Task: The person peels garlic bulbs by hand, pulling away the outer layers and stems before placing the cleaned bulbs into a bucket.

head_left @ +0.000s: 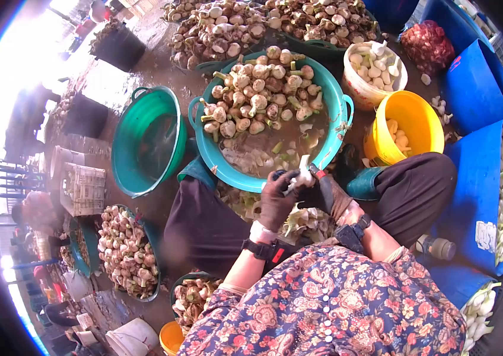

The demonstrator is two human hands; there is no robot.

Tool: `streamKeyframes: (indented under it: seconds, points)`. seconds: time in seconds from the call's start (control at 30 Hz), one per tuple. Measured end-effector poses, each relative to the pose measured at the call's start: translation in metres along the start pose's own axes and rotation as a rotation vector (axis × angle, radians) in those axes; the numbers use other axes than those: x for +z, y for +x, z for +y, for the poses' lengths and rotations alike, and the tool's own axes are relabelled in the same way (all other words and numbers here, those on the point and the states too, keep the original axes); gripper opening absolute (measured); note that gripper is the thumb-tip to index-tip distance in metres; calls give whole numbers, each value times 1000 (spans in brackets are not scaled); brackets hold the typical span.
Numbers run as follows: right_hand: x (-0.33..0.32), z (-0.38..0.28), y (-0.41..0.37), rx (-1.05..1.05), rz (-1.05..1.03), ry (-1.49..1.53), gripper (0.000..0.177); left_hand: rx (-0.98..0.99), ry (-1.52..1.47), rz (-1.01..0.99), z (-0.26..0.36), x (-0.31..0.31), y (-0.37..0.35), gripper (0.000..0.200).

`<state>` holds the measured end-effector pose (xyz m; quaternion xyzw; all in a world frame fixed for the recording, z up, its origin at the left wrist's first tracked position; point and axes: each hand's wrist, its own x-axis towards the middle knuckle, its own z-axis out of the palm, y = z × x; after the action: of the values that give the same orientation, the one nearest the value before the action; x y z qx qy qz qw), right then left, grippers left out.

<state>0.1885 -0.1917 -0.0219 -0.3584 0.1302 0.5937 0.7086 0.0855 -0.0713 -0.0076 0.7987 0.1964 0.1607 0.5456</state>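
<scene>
A peeled white garlic bulb (304, 173) with a short stem is held up between my two gloved hands, over the near rim of a turquoise tub (228, 176). My left hand (276, 199), in a dark glove, is closed around the bulb's left side. Close against its right side is my right hand (333, 194), also gloved and with fingers curled; a small red bit shows at its fingertips, but what it grips is hidden. Inside the tub, unpeeled garlic bulbs (257, 86) are heaped at the far side, with loose skins and murky residue nearer me.
A yellow bucket (423, 118) and a white bucket (358, 89) with peeled garlic stand at right. Blue bins (471, 196) line the right edge. A green tub (122, 142) is at left. More garlic heaps (222, 29) lie beyond. Garlic skins (308, 228) lie between my legs.
</scene>
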Motion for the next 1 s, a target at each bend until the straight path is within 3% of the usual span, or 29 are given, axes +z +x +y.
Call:
streamKeyframes:
  seconds: [0.03, 0.1, 0.13, 0.23, 0.27, 0.33, 0.37, 0.4, 0.43, 0.5, 0.53, 0.6, 0.63, 0.67, 0.77, 0.8, 0.83, 0.87, 0.9, 0.97, 1.0]
  points:
    - [3, -8, -13, 125, -15, -114, 36, -8, -189, 23, -6, 0, 4, 28]
    - [-1, -7, -13, 77, 21, -121, 34, -141, -477, -40, -19, -5, 6, 22]
    - [-1, -8, -11, 52, 34, -128, 32, -327, -505, -62, -13, -11, 7, 18]
    - [3, -8, -13, -271, -51, -446, 32, -362, -528, -118, -12, -12, 7, 16]
    - [11, -8, -17, -156, 42, -249, 31, -375, -489, -99, -12, -9, 7, 14]
    - [7, -8, -12, -163, 186, -397, 30, -360, -466, -159, -10, -10, 4, 13]
    - [-16, -4, 4, -106, 224, -319, 30, -352, -456, -191, -9, -10, 2, 13]
    - [-40, 1, 20, -52, 265, -238, 30, -214, -385, -287, -9, -12, -4, 12]
    - [-42, 6, 29, -150, 247, -4, 30, -208, -351, -410, 15, -19, -8, 13]
    - [-54, 5, 38, -205, 277, 232, 28, -405, -425, -549, 29, -36, -16, 14]
    - [-63, 5, 44, -180, 208, 303, 27, -319, -264, -650, 13, -42, -18, 22]
    - [-78, 7, 51, -112, 65, 438, 25, -30, 173, -595, -14, -42, -22, 27]
    - [-71, 7, 48, -120, 91, 413, 24, 115, 395, -556, -11, -43, -20, 30]
    - [-64, 6, 47, -134, 114, 387, 24, -14, 512, -491, -5, -41, -17, 34]
    - [-56, 1, 39, -159, 116, 411, 23, -290, 300, -356, 0, -24, 10, 34]
    - [-59, -1, 39, -197, 109, 400, 22, -255, 375, -373, -10, -18, 17, 38]
    - [-61, -6, 41, -237, 100, 388, 22, -215, 569, -568, -14, -15, 29, 46]
    - [-37, -30, 13, -208, -86, 491, 19, -198, 610, -618, -15, -14, 38, 49]
    - [-24, -53, -6, -176, 28, 501, 25, -180, 650, -666, -16, -11, 49, 52]
    - [-25, -80, -24, -437, -628, 548, 45, -152, 606, -408, -38, 7, 77, 61]
    - [-25, -96, -36, -469, -612, 524, 55, -96, 633, -248, -48, 17, 90, 60]
